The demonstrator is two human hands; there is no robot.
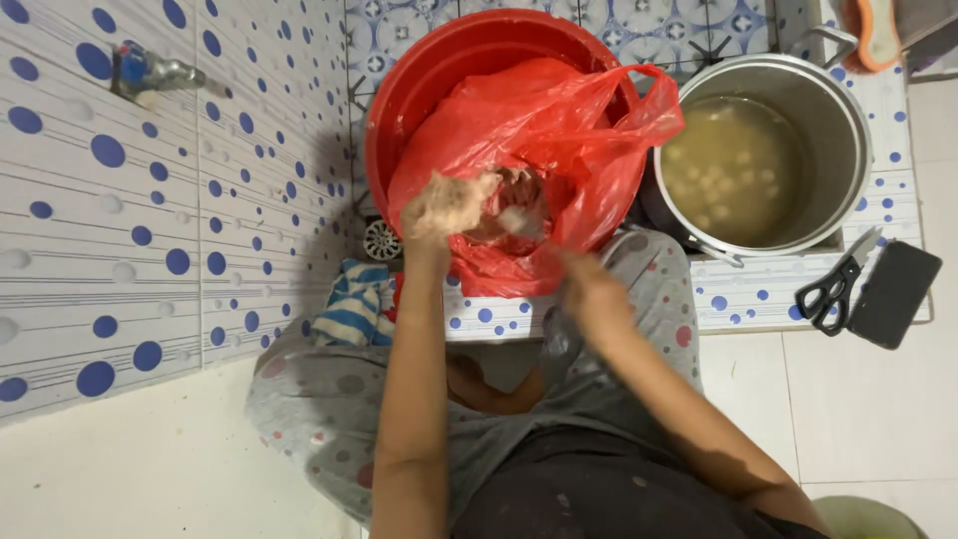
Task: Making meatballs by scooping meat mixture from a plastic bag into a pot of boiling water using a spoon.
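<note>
Red plastic bag (539, 150) sits in the red basin (419, 80); my left hand (449, 205) clutches a pale lump over it. I cannot tell my blurred right hand's (589, 289) grip.

A crumpled, glossy red plastic carrier bag (539, 140) sits open inside a round red plastic basin (419, 90), its handles flopping towards a steel pot. A flat black rectangular device (894, 293), its screen dark, lies on the tiled ledge at far right, just beside scissors.
</note>
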